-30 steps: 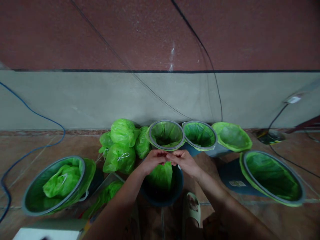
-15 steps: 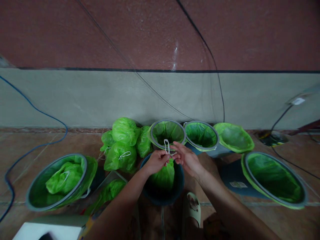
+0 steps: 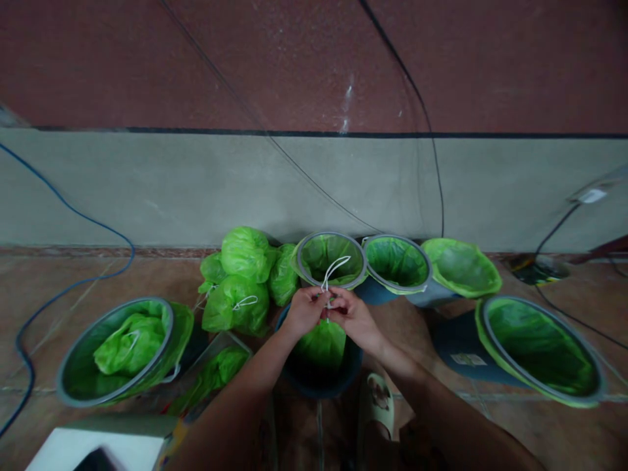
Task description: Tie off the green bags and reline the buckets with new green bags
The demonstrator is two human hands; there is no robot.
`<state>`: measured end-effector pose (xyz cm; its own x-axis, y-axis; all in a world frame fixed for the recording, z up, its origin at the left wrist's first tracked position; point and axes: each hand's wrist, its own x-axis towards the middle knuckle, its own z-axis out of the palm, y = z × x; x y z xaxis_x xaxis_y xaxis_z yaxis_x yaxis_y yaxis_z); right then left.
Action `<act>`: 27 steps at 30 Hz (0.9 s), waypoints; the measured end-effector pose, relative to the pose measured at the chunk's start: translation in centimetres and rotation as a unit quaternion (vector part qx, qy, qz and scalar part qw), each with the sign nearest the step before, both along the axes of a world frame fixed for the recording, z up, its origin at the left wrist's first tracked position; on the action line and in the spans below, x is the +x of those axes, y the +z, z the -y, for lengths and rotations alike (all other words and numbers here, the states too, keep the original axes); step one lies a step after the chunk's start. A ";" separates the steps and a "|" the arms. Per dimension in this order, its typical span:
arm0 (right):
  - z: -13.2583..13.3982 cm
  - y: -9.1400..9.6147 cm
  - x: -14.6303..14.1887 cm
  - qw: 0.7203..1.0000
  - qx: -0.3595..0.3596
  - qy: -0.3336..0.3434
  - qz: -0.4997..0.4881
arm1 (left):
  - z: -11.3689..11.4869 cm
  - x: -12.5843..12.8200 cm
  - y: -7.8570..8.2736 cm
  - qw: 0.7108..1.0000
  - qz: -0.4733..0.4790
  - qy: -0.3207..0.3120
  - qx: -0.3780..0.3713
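Both hands meet above a dark blue bin (image 3: 354, 373) between my feet, pinching a white drawstring (image 3: 336, 264) whose loop sticks up past my fingers. My left hand (image 3: 307, 311) is closed on the string from the left. My right hand (image 3: 356, 322) has its fingers closed on the same string from the right. Under them hangs a green plastic bag (image 3: 321, 348), gathered at its neck and reaching down into the bin. My fingers partly hide the string and the bag's top.
Tied green bags (image 3: 235, 304) lie against the wall. Lined bins stand beyond and rightward: one bin (image 3: 331, 258), a second (image 3: 397, 261), a green-lined one (image 3: 461, 268) and a tilted one (image 3: 540, 347). At left, another bin (image 3: 115, 353) holds a tied bag. A blue cable (image 3: 78, 219) crosses the floor.
My right hand has closed in from spread fingers and now pinches the string against my left hand. The white loop stands longer and leans right.
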<state>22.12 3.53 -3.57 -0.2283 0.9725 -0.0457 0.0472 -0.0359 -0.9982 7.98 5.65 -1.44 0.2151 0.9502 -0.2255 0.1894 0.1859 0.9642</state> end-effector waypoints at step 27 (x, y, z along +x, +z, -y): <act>0.7 2.0 1.1 0.940 -0.308 -0.009 -0.144 | -1.1 -1.4 -1.0 0.995 -0.031 -0.048 0.079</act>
